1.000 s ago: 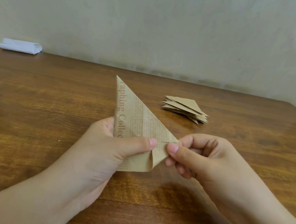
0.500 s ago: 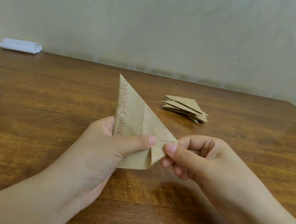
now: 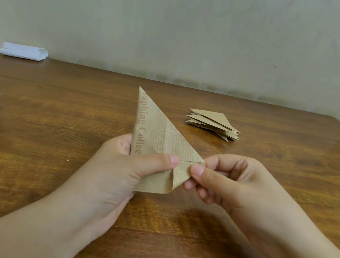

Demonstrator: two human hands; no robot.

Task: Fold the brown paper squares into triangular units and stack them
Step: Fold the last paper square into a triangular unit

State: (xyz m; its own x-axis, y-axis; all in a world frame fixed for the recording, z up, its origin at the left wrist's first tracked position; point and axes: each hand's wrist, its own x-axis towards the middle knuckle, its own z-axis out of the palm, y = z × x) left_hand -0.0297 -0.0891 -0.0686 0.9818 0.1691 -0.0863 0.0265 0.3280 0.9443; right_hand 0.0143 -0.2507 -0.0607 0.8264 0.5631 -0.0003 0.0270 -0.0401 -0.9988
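Both hands pinch one brown paper triangle [image 3: 158, 140] held up above the table [image 3: 53, 133]. The left hand [image 3: 128, 166] clamps the paper's lower left part, thumb laid across the front face with its tip near the horizontal fold line and the other fingers behind the sheet. The right hand [image 3: 223, 181] pinches the paper's right corner, thumb in front and curled fingers behind and below.

The paper's long left edge rises nearly upright to a sharp point, and a slanted edge runs from that point down to the right corner. Below the fold line the lower flap is curled round in a soft, uncreased bend at the bottom right. Printed newspaper-style lettering runs up the left edge.

Beyond the right hand, well apart from it, a stack of folded triangles [image 3: 213, 123] lies flat on the table, its layers fanned slightly. Bare wood lies between the stack and the hands, and a broad stretch of it spreads to the left. At the far left corner, against the wall [image 3: 201, 34], sits a white folded bundle [image 3: 24, 51].

Both forearms come in from the bottom corners, converging toward the paper, the left palm turned rightward and the right wrist bent inward.

The left fingers behind the paper are mostly hidden, as is the paper's lower left corner inside the palm. The small print is too fine to read, and the number of units in the stack cannot be told.
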